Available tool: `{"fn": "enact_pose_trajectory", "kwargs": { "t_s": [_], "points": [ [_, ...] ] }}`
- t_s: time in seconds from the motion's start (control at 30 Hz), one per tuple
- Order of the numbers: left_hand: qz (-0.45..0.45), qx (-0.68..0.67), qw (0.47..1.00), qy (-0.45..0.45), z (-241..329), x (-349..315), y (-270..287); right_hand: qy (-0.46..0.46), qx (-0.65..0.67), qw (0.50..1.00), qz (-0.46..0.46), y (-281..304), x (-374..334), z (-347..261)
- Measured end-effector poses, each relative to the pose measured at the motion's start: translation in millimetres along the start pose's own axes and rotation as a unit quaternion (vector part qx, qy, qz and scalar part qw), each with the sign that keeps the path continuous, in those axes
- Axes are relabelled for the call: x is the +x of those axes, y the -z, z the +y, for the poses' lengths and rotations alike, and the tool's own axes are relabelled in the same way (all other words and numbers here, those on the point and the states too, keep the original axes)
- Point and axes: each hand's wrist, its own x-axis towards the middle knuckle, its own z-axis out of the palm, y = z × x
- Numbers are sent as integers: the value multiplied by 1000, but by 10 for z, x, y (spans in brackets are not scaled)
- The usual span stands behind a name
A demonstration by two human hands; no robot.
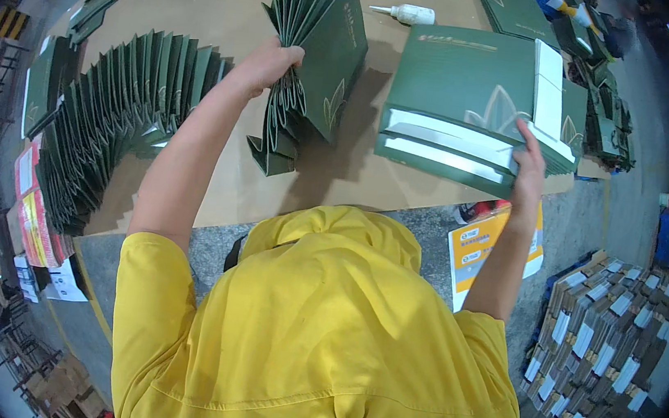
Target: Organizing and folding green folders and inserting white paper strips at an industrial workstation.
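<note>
Table [232,24], brown surface, takes up the far half of the view; its near edge runs just beyond the person's yellow shirt [310,347].

Long fanned row of green folded sheets [105,125] lies on the left part of the table, curving from the far middle toward the near left, pieces overlapping like scales.

Stack of flat green boxes [462,100] sits on the right part of the table, white flaps showing along its near edge and right side. It overhangs the near table edge slightly.

Pallet of bundled brown cardboard [600,338] stands on the floor at near right, well apart from the table.

Bundle of green folded sheets [318,67] stands fanned at table centre, between the long row and the box stack.

Orange and white carton [483,247] lies on the floor, just near of the box stack.

Left hand [273,62]: closed on the left edge of the fanned bundle, fingers wrapped over the sheet edges.

Right hand [528,161]: fingers flat and extended, pressed on the near right corner of the box stack; no clasp around it.

White glue bottle [406,13] lies on its side at the far centre, beyond the box stack.
</note>
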Motion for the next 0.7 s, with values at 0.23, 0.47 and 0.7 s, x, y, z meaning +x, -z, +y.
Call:
{"fn": "enact_pose_trajectory", "kwargs": {
  "t_s": [0.23, 0.47, 0.7],
  "points": [
    [0, 232, 967, -109, 722, -203, 185, 33, 193, 978, 69, 401, -7, -4],
    [0, 465, 883, -59, 688, -157, -794, 59, 309, 943, 107, 723, 34, -109],
    [17, 611, 787, -87, 90, -93, -2256, 86, 285, 947, 119, 625, 87, 64]
  ]
}}
